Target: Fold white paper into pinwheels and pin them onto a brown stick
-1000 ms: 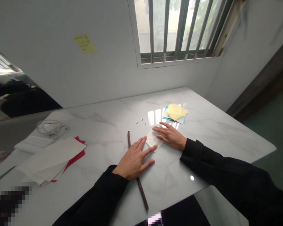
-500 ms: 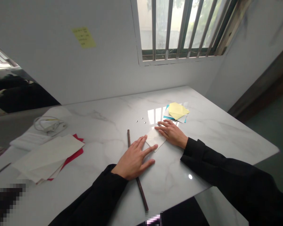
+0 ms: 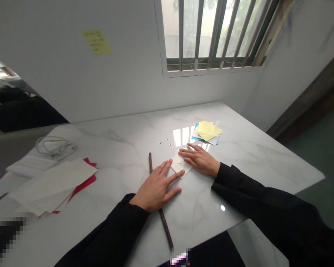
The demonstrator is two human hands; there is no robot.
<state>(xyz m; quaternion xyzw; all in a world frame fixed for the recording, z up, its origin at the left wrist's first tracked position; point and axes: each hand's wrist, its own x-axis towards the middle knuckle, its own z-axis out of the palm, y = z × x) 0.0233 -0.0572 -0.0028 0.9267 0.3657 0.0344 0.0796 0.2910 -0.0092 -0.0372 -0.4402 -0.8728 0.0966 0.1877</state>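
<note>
A small white folded piece of paper (image 3: 180, 168) lies flat on the marble-patterned table, one corner pointing towards me. My left hand (image 3: 157, 185) rests at its left side with the fingers spread, the fingertips touching the paper's edge. Under that hand runs a thin dark brown stick (image 3: 166, 228), its middle hidden. My right hand (image 3: 202, 159) lies flat over the paper's upper right part, fingers stretched out to the left and covering some of it.
Beyond my right hand lies a pile of yellow, white and blue papers (image 3: 209, 130). Three tiny shiny beads (image 3: 166, 139) sit left of it. White sheets (image 3: 55, 181) over red paper (image 3: 83, 187) and a coiled white cable (image 3: 55, 146) occupy the left side. A barred window (image 3: 208, 37) is behind.
My right hand's fingers have slid slightly left across the paper. More of a fold line shows on it. The left hand keeps its place; the view has shifted a little.
</note>
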